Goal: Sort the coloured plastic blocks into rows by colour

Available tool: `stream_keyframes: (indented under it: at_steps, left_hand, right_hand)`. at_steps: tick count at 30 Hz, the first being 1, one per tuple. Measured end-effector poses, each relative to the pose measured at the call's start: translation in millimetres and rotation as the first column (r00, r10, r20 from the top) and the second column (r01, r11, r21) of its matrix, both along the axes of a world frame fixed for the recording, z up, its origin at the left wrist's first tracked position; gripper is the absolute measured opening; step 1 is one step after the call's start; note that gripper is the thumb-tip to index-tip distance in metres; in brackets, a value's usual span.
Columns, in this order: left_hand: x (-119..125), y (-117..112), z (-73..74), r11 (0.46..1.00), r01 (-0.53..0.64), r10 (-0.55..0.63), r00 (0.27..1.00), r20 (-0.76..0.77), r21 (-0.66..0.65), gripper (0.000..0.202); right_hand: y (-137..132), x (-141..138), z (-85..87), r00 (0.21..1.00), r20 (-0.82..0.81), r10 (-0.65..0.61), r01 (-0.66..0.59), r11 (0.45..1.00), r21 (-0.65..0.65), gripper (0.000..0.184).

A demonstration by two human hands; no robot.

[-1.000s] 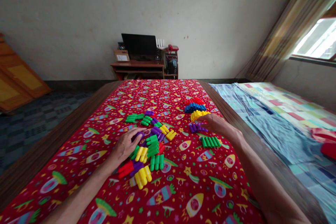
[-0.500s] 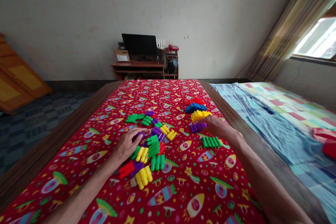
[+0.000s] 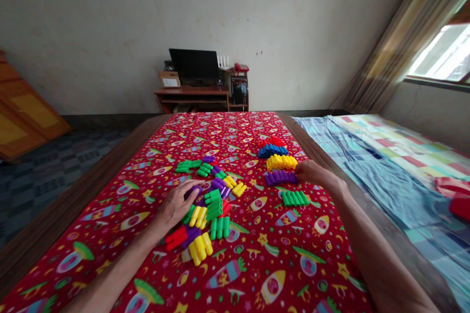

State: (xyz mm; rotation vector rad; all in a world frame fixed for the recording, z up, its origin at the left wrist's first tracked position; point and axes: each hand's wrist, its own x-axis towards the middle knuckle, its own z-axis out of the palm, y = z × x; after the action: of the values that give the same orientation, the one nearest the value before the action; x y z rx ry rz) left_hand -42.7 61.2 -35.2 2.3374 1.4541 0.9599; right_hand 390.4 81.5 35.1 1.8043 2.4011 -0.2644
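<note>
My left hand [image 3: 179,203] rests at the left side of a loose pile of toy building blocks, its thumb and fingers curled round a purple block [image 3: 196,190]. Green blocks [image 3: 214,205], yellow blocks [image 3: 199,216] and a red block [image 3: 176,238] lie close by. At the right, my right hand [image 3: 312,173] is closed, fingertips down, at the right end of a purple row of blocks [image 3: 279,178]; whatever it may pinch is hidden. Behind that row lie a yellow row [image 3: 281,162], a blue row [image 3: 272,150] and a red row [image 3: 270,141]. Nearer me sits a green row [image 3: 295,198].
A red rocket-print cloth [image 3: 253,254] covers the table, whose brown edge [image 3: 330,195] shows at the right. Beyond it is a bed with a blue checked sheet [image 3: 341,171]. A desk [image 3: 193,90] with a monitor [image 3: 194,64] stands by the far wall.
My right hand has shifted right from above the purple row to its end, uncovering more of the purple and yellow rows. My left hand has stayed in place.
</note>
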Motion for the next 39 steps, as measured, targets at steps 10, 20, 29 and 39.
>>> stream_keyframes:
  at_steps: [10,20,29,39]
  left_hand:
    - [3.7,-2.3,9.2,0.984,-0.036,0.072,0.976,0.204,-0.174,0.044]
    - [53.5,-42.3,56.4,0.853,0.120,0.338,0.615,0.712,-0.508,0.049]
    - [94.3,-79.5,59.1,0.775,0.313,0.308,0.571,0.761,-0.549,0.047]
    - [84.7,-80.1,56.5,0.758,0.309,0.121,0.799,0.589,-0.575,0.047]
  right_hand:
    - [-12.9,-11.7,16.1,0.996,-0.087,-0.012,0.027,0.984,0.174,0.024]
    - [-70.2,-120.5,25.8,0.703,-0.415,0.577,-0.306,0.773,0.557,0.028]
    - [-87.7,-150.5,-1.6,0.654,-0.488,0.578,-0.302,0.791,0.532,0.033]
    - [-82.7,-142.8,3.1,0.537,-0.678,0.502,-0.244,0.862,0.445,0.037]
